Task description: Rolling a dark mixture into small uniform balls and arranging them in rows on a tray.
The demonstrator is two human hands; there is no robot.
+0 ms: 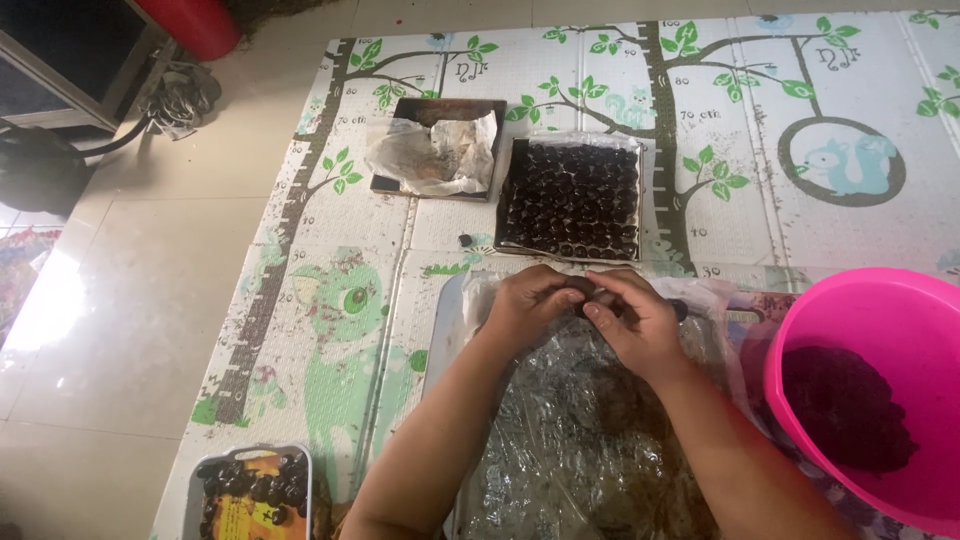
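My left hand (530, 305) and my right hand (635, 320) meet above a board covered with crinkled clear plastic (570, 430). Both pinch one small dark piece (585, 297) between their fingertips. Just beyond them lies a tray (572, 197) packed with rows of small dark round pieces. A pink bowl (870, 300) holding a dark mass (845, 405) stands at my right.
A dark tray with crumpled paper (435, 150) lies at the back left. A white container of dark pieces (250, 490) sits at the near left. All rest on a tree-patterned play mat (330, 330) over a tiled floor (130, 300). One small dark bit (465, 240) lies loose.
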